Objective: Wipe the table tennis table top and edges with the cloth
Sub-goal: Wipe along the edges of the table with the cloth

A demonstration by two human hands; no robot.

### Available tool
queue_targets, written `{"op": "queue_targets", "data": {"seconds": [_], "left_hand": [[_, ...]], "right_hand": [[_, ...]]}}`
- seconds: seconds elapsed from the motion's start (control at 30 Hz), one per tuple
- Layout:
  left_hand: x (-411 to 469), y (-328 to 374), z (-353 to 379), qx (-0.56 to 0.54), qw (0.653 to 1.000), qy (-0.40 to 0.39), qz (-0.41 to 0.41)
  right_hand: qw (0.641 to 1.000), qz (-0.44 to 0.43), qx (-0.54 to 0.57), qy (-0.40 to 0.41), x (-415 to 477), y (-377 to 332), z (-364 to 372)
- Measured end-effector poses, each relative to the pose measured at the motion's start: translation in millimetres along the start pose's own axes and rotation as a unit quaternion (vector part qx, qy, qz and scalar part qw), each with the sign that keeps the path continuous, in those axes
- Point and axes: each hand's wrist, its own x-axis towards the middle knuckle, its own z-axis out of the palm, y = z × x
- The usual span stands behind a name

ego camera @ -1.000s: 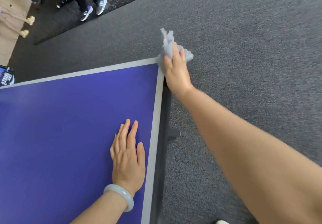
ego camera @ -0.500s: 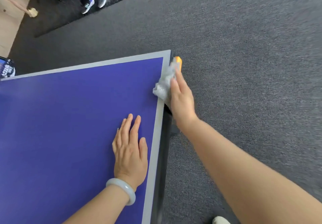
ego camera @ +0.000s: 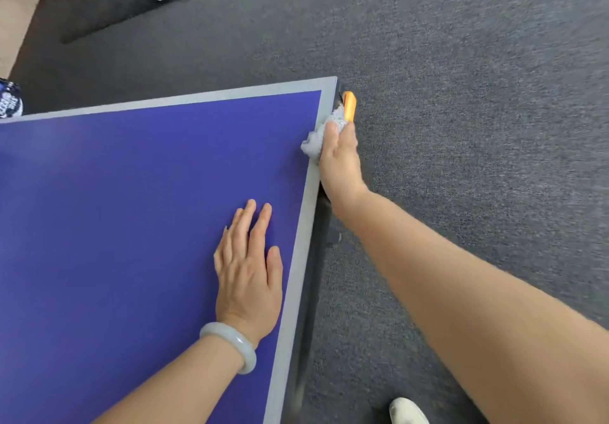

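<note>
Crumpled grey cloth [ego camera: 317, 139] on right edge of bench [ego camera: 131, 209], close to far right corner, gripped by right hand [ego camera: 339, 160]. Thumb on top; other fingers go over edge, hidden. Hand covers most of cloth. orange piece [ego camera: 350, 105] just beyond cloth, under corner, partly hidden, cannot tell what it is. Flat on blue top near right edge: left hand [ego camera: 247, 268], fingers straight, holding nothing. Near and left parts of bench cut off.

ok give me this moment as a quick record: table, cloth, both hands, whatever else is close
table: blue table tennis table top with grey border
cloth: crumpled pale grey cloth, on the right edge near the far corner
holding: right hand grips the cloth against that edge
bracing: left hand flat on the top, fingers straight, pale bangle on wrist
corner: orange piece just beyond the cloth
floor: grey carpet
</note>
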Motion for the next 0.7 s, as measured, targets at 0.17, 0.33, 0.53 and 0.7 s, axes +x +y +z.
{"op": "queue_targets", "data": {"seconds": [0.17,0.33,0.53,0.7], "left_hand": [[1,1,1,0.010,1.000,0.001,0.004],[1,1,0,-0.001,1.000,0.002,0.003],[3,1,1,-0.009,1.000,0.006,0.006],[1,-2,1,-0.016,1.000,0.009,0.014]], "right_hand": [[0.980,-0.116,-0.155,-0.046,-91,40,-7],[0.989,-0.035,-0.129,-0.064,-94,49,-9],[0.991,-0.023,-0.132,0.004,-7,4,5],[0.993,-0.046,-0.097,-0.043,-114,71,-11]]}}
